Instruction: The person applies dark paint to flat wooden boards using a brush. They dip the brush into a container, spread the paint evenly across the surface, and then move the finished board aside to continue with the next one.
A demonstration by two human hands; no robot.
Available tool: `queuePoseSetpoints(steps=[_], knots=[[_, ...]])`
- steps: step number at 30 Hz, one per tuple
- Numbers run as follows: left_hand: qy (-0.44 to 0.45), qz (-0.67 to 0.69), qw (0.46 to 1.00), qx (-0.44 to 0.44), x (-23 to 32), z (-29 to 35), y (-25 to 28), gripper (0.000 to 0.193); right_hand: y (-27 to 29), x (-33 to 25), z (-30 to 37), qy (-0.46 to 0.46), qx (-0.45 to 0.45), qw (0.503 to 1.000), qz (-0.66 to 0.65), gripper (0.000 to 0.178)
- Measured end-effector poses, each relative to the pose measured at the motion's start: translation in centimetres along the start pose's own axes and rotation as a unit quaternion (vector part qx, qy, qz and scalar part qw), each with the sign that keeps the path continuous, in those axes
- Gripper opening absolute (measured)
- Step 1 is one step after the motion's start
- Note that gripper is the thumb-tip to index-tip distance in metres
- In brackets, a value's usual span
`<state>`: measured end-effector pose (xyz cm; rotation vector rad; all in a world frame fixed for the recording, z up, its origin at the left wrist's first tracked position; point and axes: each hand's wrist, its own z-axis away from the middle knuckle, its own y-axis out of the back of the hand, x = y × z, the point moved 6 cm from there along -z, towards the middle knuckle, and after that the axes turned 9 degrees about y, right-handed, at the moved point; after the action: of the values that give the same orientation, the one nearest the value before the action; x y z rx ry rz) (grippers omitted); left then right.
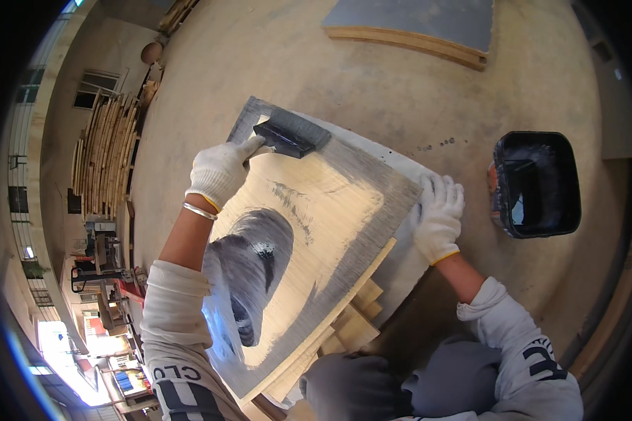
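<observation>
My left hand (221, 170), in a white knit glove, is closed on a wide, flat black paint applicator (291, 133). The applicator lies against the far end of a pale wooden board (337, 203). Dark grey streaks coat the board's borders, and a wet black pool (249, 252) spreads over its left part. My right hand (439, 214), also gloved, rests at the board's right corner with its fingers stretched out. Whether its fingertips press on the board or on the grey sheet below cannot be made out.
A black bucket (538, 184) of dark liquid stands on the floor at the right, with dark drips (442, 142) near it. Wood offcuts (354, 326) lie beneath the board. A grey-topped panel stack (414, 28) sits far off, and wooden poles (105, 154) lean at the left.
</observation>
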<state>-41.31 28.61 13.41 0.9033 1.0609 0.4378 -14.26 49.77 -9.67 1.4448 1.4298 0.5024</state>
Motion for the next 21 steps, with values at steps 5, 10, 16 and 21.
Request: queuePoseSetpoints(steps=[5,10,16,21], knots=[[0.059,-0.006,0.998,0.004,-3.3,-3.6,-0.4,0.039,0.0,-0.2,0.1,-0.001,-0.005,1.0,-0.004,0.065],[0.055,0.01,0.998,0.04,-5.8,-7.9,-1.9,0.037,-0.3,-0.1,0.2,0.0,-0.011,1.0,-0.006,0.065],[-0.009,0.021,0.998,0.055,-4.3,-7.0,-2.0,0.038,0.0,0.7,0.1,-0.001,-0.003,1.0,0.002,0.062],[0.009,0.033,0.998,0.058,-8.2,-4.9,-4.1,0.037,0.2,-0.1,-0.1,-0.023,-0.035,0.998,-0.049,0.072]])
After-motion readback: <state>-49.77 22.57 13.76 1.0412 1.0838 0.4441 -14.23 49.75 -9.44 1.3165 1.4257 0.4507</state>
